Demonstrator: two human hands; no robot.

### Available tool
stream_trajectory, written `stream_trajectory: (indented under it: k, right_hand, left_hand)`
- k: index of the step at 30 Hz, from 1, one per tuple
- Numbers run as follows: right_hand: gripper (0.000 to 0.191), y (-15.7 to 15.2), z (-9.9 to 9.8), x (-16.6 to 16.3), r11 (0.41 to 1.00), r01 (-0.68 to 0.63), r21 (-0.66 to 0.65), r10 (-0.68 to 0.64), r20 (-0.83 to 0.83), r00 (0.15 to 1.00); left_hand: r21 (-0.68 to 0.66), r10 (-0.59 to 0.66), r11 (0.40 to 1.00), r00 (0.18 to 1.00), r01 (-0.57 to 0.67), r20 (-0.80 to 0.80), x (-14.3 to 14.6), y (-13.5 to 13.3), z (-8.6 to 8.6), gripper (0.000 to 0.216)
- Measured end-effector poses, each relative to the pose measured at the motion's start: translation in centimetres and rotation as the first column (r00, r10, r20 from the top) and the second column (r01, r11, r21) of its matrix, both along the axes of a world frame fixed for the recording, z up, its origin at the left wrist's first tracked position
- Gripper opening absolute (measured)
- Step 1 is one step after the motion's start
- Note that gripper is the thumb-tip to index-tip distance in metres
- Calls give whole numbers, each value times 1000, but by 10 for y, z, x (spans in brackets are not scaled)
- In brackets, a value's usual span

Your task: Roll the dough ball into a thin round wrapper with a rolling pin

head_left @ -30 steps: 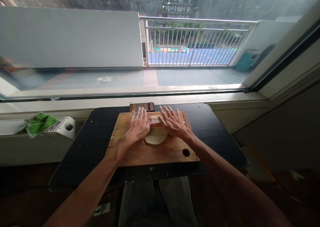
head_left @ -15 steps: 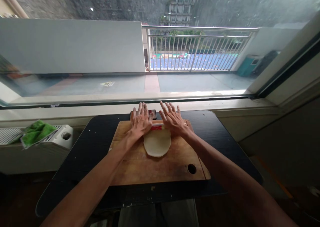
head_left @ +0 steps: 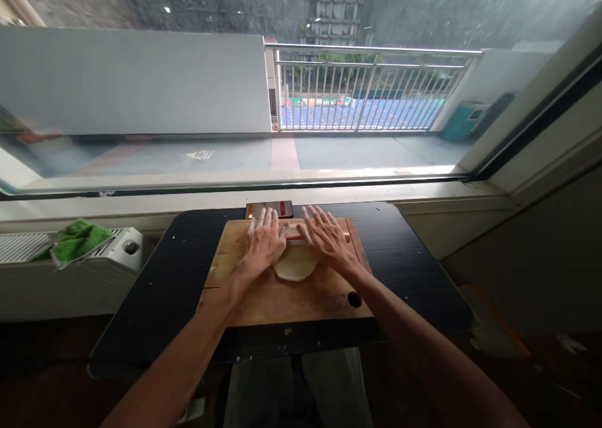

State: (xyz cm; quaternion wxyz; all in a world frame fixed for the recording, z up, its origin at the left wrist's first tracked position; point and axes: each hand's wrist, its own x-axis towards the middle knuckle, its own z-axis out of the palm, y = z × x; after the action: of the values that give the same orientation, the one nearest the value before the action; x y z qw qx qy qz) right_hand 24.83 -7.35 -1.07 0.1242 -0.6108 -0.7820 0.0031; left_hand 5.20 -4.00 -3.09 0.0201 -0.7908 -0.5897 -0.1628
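A rolling pin (head_left: 296, 231) with a red label lies crosswise near the far side of a wooden cutting board (head_left: 282, 307). My left hand (head_left: 265, 238) rests flat over its left part, fingers stretched forward and dusted white. Over the right part lies my right hand (head_left: 326, 237), also flat with fingers apart; a bit of the pin shows beyond it. Beneath the pin and on its near side is a thin, round sheet of dough (head_left: 296, 266). Its far part is hidden by the pin and hands.
The board sits on a black table (head_left: 160, 265) against a window sill. Just beyond the board lies a phone (head_left: 270, 209) with its screen lit. On the left, a green cloth (head_left: 81, 240) drapes over a white radiator (head_left: 28, 249). The board has a round hole at its near right.
Both hands have drawn back toward me along with the pin, uncovering the phone. Less of the dough shows on the near side of the pin. My view has shifted slightly.
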Motion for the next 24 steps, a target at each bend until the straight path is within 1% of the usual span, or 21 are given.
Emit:
stream_trajectory:
  k: [2,5,7,9,10,12,17,19,21,24]
  right_hand:
    - [67,-30,-5,-2,999,-20,50,21,-8,1000]
    - [68,-67,-10,-1,987,-105,121,108,-12,994]
    - [68,-81,-12,1,984,-121,129,125,-23,992]
    - [68,-83,-12,2,987,-114,111,117,-23,993]
    - [67,-80,-13,3,989,-106,99,108,-19,994]
    - [67,-68,-13,5,994,-77,82,79,-14,997]
    - [68,-21,-13,8,997,-61,47,62,-20,998]
    - [69,-2,-9,7,999,-44,3,44,-30,999]
    - [70,16,-2,5,998,-20,-53,18,-42,999]
    - [72,36,9,0,996,5,-93,-9,-42,999]
  left_hand:
    - [7,-17,1000,1000,18,-11,-6,-28,-4,73]
    - [68,-46,997,999,47,-17,-17,-68,-13,74]
    - [100,-62,993,998,63,-12,-22,-85,-18,73]
    - [112,-56,992,998,57,-11,-23,-89,-20,73]
    - [108,-42,993,999,44,-13,-21,-86,-20,73]
    - [81,-16,997,1000,18,-21,-16,-70,-16,74]
    - [-9,49,999,997,-50,-53,-2,-7,2,72]
    - [-22,69,997,995,-71,-68,0,15,8,74]
    - [-13,56,998,996,-57,-74,1,34,13,74]
    - [-27,51,998,996,-53,-70,1,51,19,73]
